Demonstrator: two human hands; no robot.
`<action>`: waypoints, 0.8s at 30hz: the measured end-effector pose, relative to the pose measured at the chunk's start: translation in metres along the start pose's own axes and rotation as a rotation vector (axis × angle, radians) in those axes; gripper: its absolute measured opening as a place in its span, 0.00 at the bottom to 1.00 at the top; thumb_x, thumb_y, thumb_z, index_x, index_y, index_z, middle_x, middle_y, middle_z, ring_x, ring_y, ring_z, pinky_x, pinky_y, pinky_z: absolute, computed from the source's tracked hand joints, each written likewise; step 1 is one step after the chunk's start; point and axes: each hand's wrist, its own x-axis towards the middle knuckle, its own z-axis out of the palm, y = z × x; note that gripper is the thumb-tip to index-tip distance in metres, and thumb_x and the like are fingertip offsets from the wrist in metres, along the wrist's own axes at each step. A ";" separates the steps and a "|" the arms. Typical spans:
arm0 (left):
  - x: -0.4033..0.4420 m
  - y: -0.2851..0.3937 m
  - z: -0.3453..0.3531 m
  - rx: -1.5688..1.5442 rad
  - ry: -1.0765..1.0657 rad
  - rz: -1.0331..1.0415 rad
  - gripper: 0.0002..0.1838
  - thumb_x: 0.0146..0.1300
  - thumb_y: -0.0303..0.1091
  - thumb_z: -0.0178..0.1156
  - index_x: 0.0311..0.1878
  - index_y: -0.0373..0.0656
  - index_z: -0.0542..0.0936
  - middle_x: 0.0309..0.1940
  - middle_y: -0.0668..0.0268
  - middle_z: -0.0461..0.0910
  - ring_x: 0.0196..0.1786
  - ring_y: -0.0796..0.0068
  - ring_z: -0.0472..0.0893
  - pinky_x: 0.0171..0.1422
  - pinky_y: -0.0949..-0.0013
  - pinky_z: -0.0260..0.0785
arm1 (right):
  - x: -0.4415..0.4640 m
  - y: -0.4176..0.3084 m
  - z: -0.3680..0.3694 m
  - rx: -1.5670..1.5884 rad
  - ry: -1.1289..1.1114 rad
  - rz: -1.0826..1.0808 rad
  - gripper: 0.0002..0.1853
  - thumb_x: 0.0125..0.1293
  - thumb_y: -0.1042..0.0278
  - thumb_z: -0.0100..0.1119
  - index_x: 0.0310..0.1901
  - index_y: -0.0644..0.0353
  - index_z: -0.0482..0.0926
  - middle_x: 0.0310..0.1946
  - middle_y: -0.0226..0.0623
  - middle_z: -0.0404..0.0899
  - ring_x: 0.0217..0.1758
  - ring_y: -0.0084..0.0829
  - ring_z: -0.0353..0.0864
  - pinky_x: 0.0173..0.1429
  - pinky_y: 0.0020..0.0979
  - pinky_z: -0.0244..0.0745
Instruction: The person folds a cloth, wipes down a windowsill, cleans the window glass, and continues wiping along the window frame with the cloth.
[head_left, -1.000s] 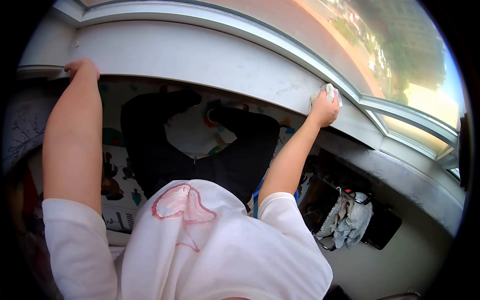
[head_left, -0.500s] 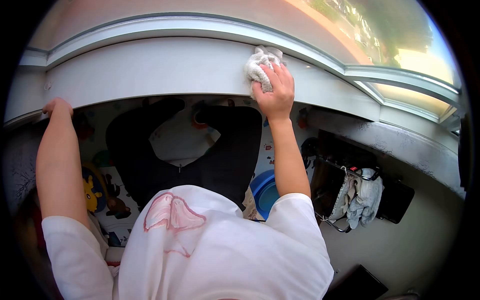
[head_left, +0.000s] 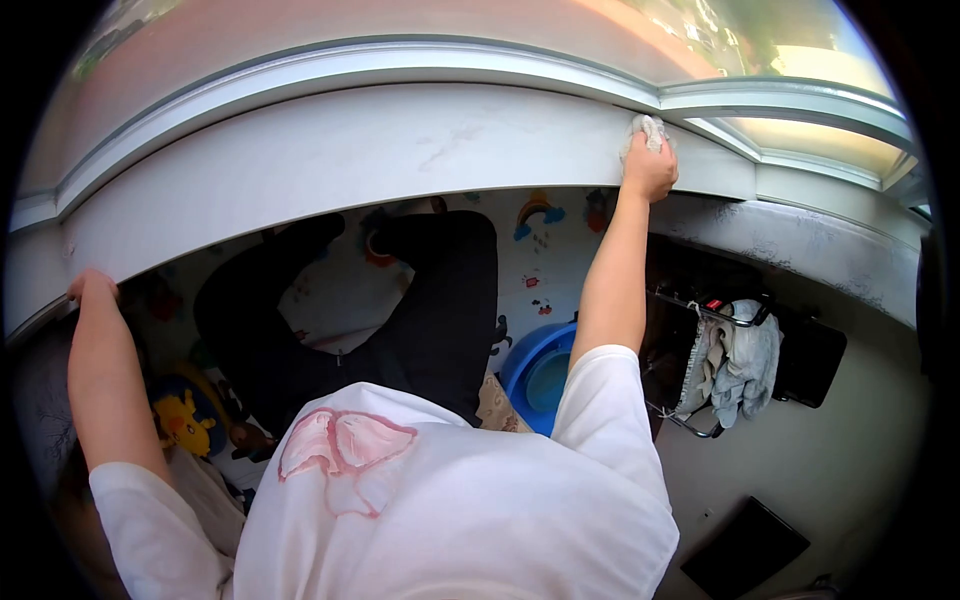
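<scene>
My right hand (head_left: pixel 651 172) is closed on a crumpled whitish cloth (head_left: pixel 648 133), which it presses against the white windowsill (head_left: pixel 330 140) near the right end, close to the window frame. The palm side of that hand is hidden. Far to the left, my left hand (head_left: pixel 94 284) grips the front edge of the sill, its fingertips partly out of sight. Faint grey smears mark the sill's surface between the two hands.
The window frame (head_left: pixel 400 66) curves along the sill's far side. Below stand a blue basin (head_left: pixel 518 375) and a yellow toy (head_left: pixel 185 424). On the right, grey cloths (head_left: pixel 741 365) hang on a metal rack, with a flat black object (head_left: pixel 745 548) on the floor.
My right hand has slid the cloth rightward along the sill. The view has shifted, and my left hand now appears lower and further left, still at the sill's edge.
</scene>
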 end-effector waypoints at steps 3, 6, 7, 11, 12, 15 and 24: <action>-0.006 0.006 0.000 -0.038 0.026 -0.045 0.27 0.76 0.44 0.33 0.67 0.48 0.75 0.67 0.67 0.77 0.68 0.67 0.75 0.75 0.62 0.61 | -0.018 -0.027 -0.006 -0.012 0.004 0.063 0.21 0.54 0.51 0.65 0.46 0.53 0.89 0.52 0.37 0.85 0.55 0.47 0.81 0.60 0.46 0.76; -0.010 0.005 -0.003 -0.050 0.029 -0.026 0.27 0.76 0.44 0.33 0.67 0.48 0.75 0.67 0.67 0.77 0.68 0.66 0.75 0.76 0.61 0.61 | -0.050 -0.042 -0.016 0.047 0.000 -0.078 0.20 0.54 0.53 0.65 0.46 0.52 0.89 0.52 0.36 0.86 0.58 0.47 0.80 0.63 0.47 0.75; -0.012 0.005 -0.003 -0.050 0.031 -0.018 0.27 0.76 0.45 0.33 0.67 0.48 0.75 0.67 0.67 0.77 0.68 0.66 0.75 0.76 0.61 0.61 | -0.058 -0.043 -0.019 0.069 0.003 -0.170 0.19 0.53 0.54 0.66 0.46 0.52 0.89 0.51 0.36 0.86 0.59 0.47 0.80 0.63 0.47 0.75; -0.016 0.004 -0.009 -0.072 0.037 0.001 0.27 0.75 0.45 0.33 0.67 0.47 0.75 0.67 0.66 0.77 0.68 0.65 0.75 0.76 0.61 0.60 | -0.059 -0.021 -0.029 0.299 -0.011 -0.566 0.18 0.51 0.60 0.66 0.44 0.53 0.88 0.50 0.39 0.86 0.59 0.49 0.81 0.64 0.47 0.76; -0.019 0.004 -0.009 -0.073 0.036 0.007 0.27 0.75 0.45 0.33 0.67 0.47 0.75 0.67 0.66 0.77 0.68 0.65 0.75 0.76 0.61 0.60 | -0.054 -0.011 -0.032 0.370 -0.037 -0.651 0.17 0.50 0.61 0.67 0.44 0.53 0.88 0.50 0.40 0.85 0.58 0.49 0.81 0.63 0.47 0.76; -0.025 0.002 -0.010 -0.077 0.021 0.010 0.28 0.75 0.46 0.34 0.66 0.46 0.75 0.66 0.65 0.77 0.68 0.65 0.75 0.76 0.60 0.60 | -0.027 0.007 -0.045 0.472 -0.146 -0.812 0.17 0.50 0.64 0.66 0.44 0.54 0.88 0.49 0.41 0.85 0.56 0.51 0.82 0.63 0.47 0.77; -0.033 0.004 -0.020 -0.118 -0.006 0.019 0.29 0.75 0.48 0.34 0.66 0.44 0.76 0.66 0.64 0.78 0.68 0.63 0.75 0.76 0.60 0.60 | 0.071 0.102 0.011 -0.082 -0.100 0.069 0.26 0.60 0.46 0.61 0.57 0.50 0.83 0.57 0.42 0.81 0.63 0.48 0.76 0.65 0.51 0.71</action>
